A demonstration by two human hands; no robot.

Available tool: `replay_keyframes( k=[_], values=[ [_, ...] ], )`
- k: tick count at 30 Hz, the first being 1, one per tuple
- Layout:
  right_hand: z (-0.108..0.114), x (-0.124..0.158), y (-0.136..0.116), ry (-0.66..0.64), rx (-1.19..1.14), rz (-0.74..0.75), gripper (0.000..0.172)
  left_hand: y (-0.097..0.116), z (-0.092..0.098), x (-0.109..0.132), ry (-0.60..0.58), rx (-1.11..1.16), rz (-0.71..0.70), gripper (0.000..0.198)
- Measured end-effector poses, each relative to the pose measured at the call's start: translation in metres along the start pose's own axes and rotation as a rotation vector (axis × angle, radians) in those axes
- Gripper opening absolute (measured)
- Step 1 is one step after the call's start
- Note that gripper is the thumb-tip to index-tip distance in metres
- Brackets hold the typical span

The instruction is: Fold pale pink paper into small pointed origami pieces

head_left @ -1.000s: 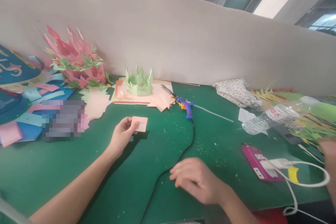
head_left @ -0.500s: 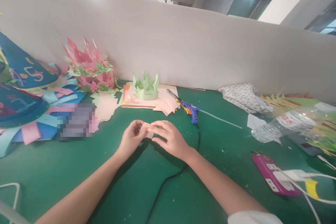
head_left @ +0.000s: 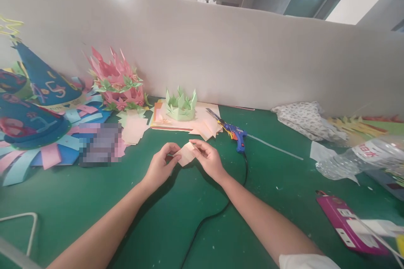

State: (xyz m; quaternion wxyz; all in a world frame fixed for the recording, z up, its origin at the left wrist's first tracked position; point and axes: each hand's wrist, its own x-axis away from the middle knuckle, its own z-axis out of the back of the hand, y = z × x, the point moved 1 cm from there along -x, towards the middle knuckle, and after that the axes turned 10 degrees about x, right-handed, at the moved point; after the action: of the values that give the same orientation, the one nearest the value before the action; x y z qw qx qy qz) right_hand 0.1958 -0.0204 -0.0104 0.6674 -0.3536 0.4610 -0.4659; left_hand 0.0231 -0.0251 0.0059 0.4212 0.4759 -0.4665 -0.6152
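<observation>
A small pale pink paper piece [head_left: 186, 154] is held just above the green table [head_left: 94, 201] between both hands. My left hand [head_left: 160, 167] pinches its left edge. My right hand [head_left: 208, 159] pinches its right edge with thumb and fingers. The paper looks partly folded, with a corner pointing up. Behind the hands lies a stack of pink paper sheets [head_left: 202, 122] with a green folded paper crown [head_left: 181, 105] on it.
A blue glue gun [head_left: 237, 135] lies right of the stack, its black cord [head_left: 214, 214] running toward me under my right arm. A pink paper flower [head_left: 115, 80] and blue cone hats [head_left: 41, 84] sit left. A plastic bottle [head_left: 360, 157] and purple power strip [head_left: 350, 225] lie right.
My right hand came up from the table's near edge to meet the left hand at the pink paper. Both hands now pinch it and its corner has turned upward.
</observation>
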Motion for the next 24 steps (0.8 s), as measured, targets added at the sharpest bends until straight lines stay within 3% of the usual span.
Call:
replay_keyframes(
  k=[6,14,20,24],
  values=[
    [-0.0001,-0.0009,0.0007,-0.015,0.009,0.041,0.034,0.0003,0.0013,-0.0014,-0.102,-0.025,0.011,0.01],
    [-0.0024,-0.0008,0.0019,-0.015,-0.001,0.031,0.025,0.0006,0.0019,-0.0019,-0.06,0.131,0.101,0.006],
    [-0.0024,-0.0003,0.0031,-0.003,-0.005,0.014,0.017,0.0007,0.0031,-0.0026,0.019,0.124,0.203,0.015],
    [-0.0025,0.0013,-0.0003,-0.026,0.06,0.024,0.021,-0.0049,0.0012,-0.0017,0.053,0.156,0.17,0.027]
  ],
)
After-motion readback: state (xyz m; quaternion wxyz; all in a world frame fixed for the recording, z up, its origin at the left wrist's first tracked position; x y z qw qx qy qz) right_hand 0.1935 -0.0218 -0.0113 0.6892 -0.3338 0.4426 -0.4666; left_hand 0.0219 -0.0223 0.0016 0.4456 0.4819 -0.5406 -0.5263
